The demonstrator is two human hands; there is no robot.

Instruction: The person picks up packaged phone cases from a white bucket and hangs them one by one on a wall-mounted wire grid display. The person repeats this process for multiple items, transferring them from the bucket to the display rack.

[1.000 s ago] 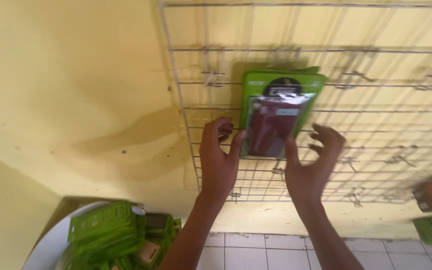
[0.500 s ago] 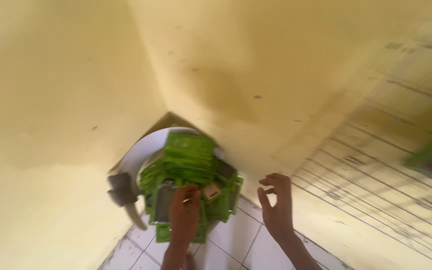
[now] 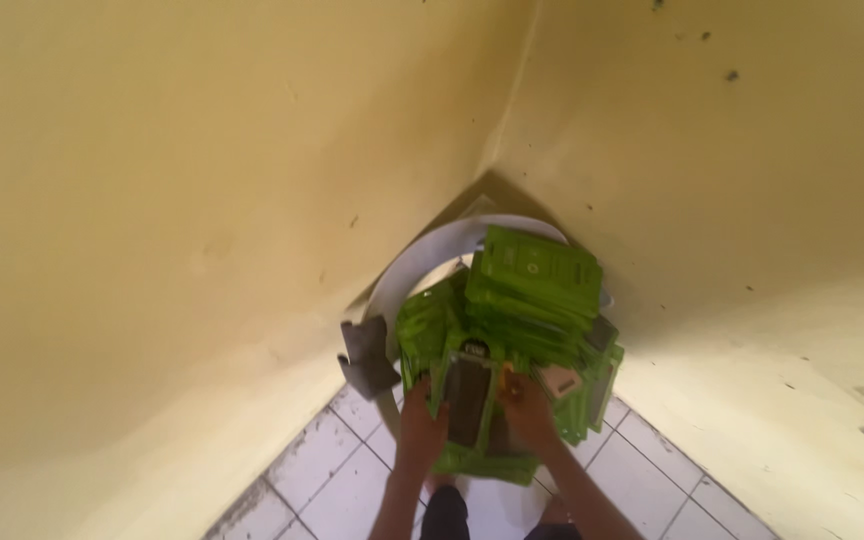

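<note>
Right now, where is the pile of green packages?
In the head view, lower centre: the pile of green packages sits in a white basin in the wall corner, both hands at its near edge.
</note>
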